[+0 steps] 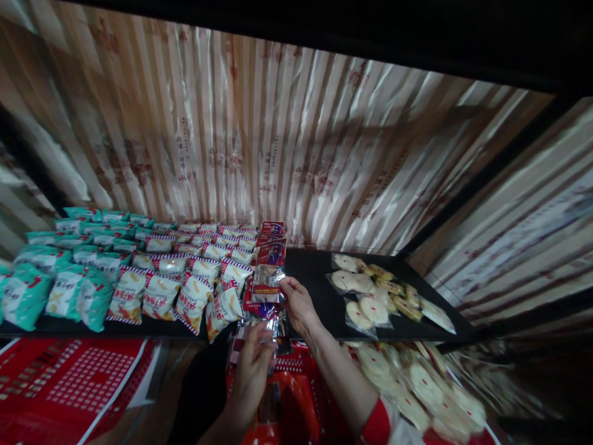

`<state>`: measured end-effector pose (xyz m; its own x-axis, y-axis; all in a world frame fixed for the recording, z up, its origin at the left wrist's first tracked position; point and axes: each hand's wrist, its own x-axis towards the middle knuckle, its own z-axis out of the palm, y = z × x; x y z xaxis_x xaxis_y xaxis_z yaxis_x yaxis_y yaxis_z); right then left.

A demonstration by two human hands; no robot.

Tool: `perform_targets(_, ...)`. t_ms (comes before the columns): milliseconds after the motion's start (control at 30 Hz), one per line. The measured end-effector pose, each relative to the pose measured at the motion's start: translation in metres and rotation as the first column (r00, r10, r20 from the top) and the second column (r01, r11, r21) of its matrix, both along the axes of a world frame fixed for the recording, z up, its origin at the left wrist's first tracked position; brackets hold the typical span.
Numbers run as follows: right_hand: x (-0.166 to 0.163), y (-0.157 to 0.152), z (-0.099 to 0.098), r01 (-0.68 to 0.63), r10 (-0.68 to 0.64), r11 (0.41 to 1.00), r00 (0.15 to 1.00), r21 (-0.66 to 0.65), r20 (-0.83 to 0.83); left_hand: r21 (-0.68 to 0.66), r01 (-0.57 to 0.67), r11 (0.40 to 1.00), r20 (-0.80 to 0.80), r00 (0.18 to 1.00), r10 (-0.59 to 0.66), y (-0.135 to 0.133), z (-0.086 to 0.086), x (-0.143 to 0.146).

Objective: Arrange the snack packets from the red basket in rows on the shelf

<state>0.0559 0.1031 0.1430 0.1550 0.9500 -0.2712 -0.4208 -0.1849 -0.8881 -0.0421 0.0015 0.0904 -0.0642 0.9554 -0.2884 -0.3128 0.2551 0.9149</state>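
Note:
My right hand [299, 301] pinches the right edge of a red-and-clear snack packet [269, 285] over the black shelf [310, 272]. Behind it, more red packets [272, 228] lie in a row running to the back. My left hand [252, 355] is closed on a shiny snack packet [266, 327] at the shelf's front edge, just above a red basket [319, 371]. White snack bags [227, 306] with red-and-blue striped edges stand directly left of the packets. My fingers partly cover both packets, and their print is too blurred to read.
Teal snack bags [65, 293] fill the shelf's left end. Clear-wrapped flat round cakes [365, 309] lie on the right, with more wrapped cakes [426, 383] below. Another red basket [78, 377] stands lower left. Dark shelf posts [482, 167] and a wrinkled printed sheet [259, 136] enclose the shelf.

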Motion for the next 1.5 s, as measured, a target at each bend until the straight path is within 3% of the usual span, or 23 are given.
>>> perform_targets(267, 0.002, 0.016, -0.03, 0.029, -0.037, 0.998, 0.984, 0.049, 0.173, 0.101, 0.061, 0.993, -0.092, 0.994, -0.051, -0.01, -0.025, -0.001)
perform_targets(400, 0.007, 0.02, -0.04, 0.04, -0.08, 0.993, 0.927, 0.115, 0.366, 0.232, 0.087, 0.969, -0.324, 0.946, -0.007, -0.006, -0.021, -0.004)
perform_targets(467, 0.009, 0.022, -0.044, 0.061, -0.125, 0.986, 0.888, 0.155, 0.442, 0.381, 0.139, 0.914, -0.538, 0.838, 0.097, -0.004, -0.019, -0.007)
perform_targets(567, 0.011, 0.022, -0.048, 0.074, -0.166, 0.979, 0.829, 0.19, 0.534, 0.576, 0.264, 0.774, -0.743, 0.563, 0.361, -0.001, -0.018, -0.012)
perform_targets(667, 0.012, 0.022, -0.049, 0.023, -0.156, 0.975, 0.777, 0.221, 0.61, 0.603, 0.355, 0.714, -0.795, 0.344, 0.501, 0.004, -0.019, -0.014)
perform_targets(733, 0.011, 0.021, -0.049, -0.029, -0.142, 0.969, 0.747, 0.245, 0.649, 0.573, 0.407, 0.711, -0.82, 0.282, 0.498, 0.009, -0.019, -0.012)
perform_targets(933, 0.008, 0.02, -0.047, -0.041, -0.158, 0.966, 0.69, 0.257, 0.706, 0.513, 0.405, 0.757, -0.858, 0.253, 0.447, 0.03, -0.016, -0.009)
perform_targets(1200, 0.011, 0.017, -0.046, -0.084, -0.127, 0.975, 0.54, 0.204, 0.832, 0.479, 0.482, 0.734, -0.878, 0.254, 0.406, 0.036, -0.019, -0.007)
perform_targets(1367, 0.009, 0.019, -0.044, -0.098, -0.131, 0.972, 0.523, 0.212, 0.842, 0.419, 0.5, 0.757, -0.907, 0.199, 0.371, 0.047, -0.019, -0.001)
perform_targets(1500, 0.009, 0.025, -0.042, -0.067, -0.172, 0.972, 0.442, 0.223, 0.881, 0.401, 0.499, 0.768, -0.913, 0.155, 0.377, 0.058, -0.026, 0.004)
